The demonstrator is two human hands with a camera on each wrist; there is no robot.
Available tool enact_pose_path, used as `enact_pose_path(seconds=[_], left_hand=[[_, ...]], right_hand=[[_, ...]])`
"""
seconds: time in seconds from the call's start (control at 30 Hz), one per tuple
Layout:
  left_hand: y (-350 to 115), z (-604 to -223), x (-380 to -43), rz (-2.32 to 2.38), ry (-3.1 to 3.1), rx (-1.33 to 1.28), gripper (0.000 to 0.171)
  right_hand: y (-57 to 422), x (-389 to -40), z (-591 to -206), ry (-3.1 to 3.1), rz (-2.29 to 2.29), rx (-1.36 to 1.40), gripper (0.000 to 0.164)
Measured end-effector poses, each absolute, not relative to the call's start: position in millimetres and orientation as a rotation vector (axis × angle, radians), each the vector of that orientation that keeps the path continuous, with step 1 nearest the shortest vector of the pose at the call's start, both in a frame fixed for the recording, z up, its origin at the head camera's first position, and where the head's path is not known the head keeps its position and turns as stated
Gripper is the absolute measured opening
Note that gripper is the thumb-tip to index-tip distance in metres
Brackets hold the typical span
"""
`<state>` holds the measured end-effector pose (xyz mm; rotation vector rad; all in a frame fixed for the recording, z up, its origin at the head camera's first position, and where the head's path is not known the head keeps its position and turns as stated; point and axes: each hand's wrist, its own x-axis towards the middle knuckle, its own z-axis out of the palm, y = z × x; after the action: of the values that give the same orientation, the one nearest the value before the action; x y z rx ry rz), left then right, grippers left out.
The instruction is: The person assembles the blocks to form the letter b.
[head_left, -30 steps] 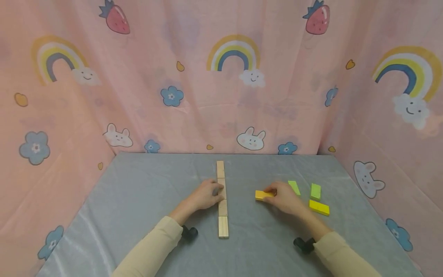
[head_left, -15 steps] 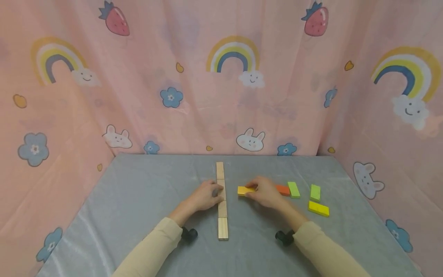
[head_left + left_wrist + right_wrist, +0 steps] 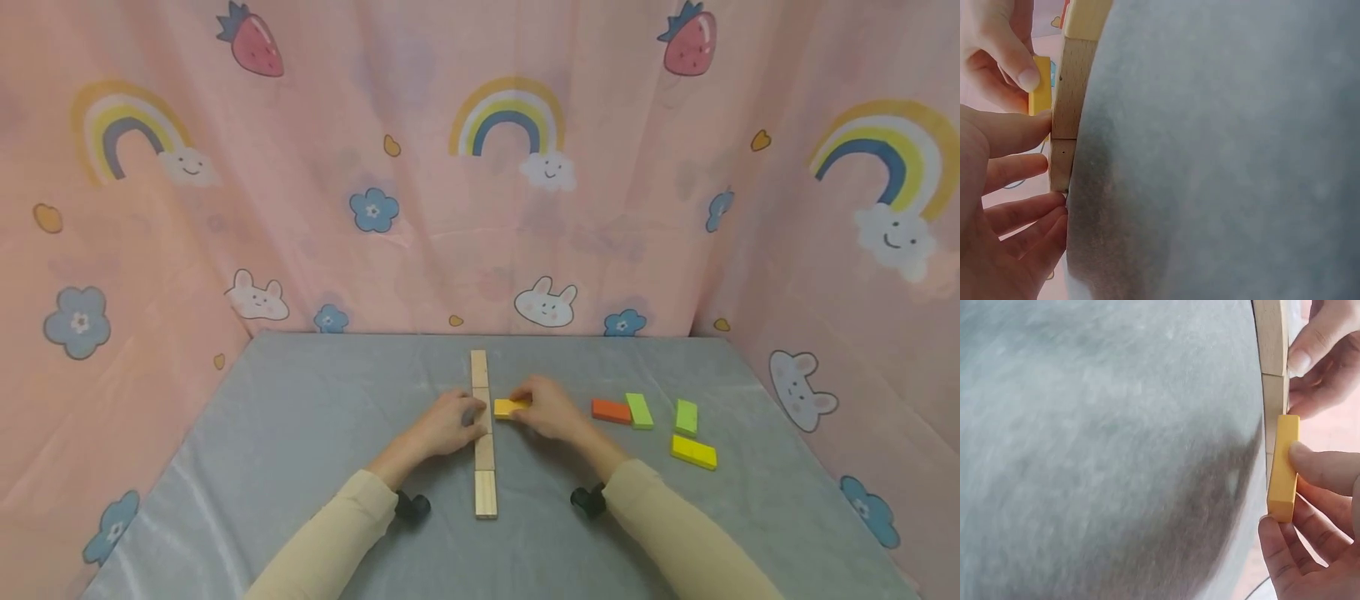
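Presently, right hand (image 3: 550,408) is pinching yellow-orange block (image 3: 504,409) between fingers; left hand (image 3: 444,423), fingers loosely extended, is touching plain wooden blocks (image 3: 484,452). Yellow-orange block is probably handling light, stiff; long sides are suiting grip.

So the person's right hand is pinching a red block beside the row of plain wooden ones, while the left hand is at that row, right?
Only the colour is wrong: the right hand pinches an orange-yellow block beside the row of plain wooden blocks, as the right wrist view shows. The left hand is indeed at that row.
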<state>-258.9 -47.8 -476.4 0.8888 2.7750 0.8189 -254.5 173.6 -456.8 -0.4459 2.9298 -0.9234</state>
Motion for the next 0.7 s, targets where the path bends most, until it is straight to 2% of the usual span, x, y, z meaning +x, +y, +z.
enact_pose_path(seconds=[0.7], left_hand=[[-47.5, -473.0, -258.4, 0.834, 2.784, 0.911, 0.038]], right_hand=[[166.5, -261.3, -467.8, 2.883, -0.969, -0.449, 0.021]])
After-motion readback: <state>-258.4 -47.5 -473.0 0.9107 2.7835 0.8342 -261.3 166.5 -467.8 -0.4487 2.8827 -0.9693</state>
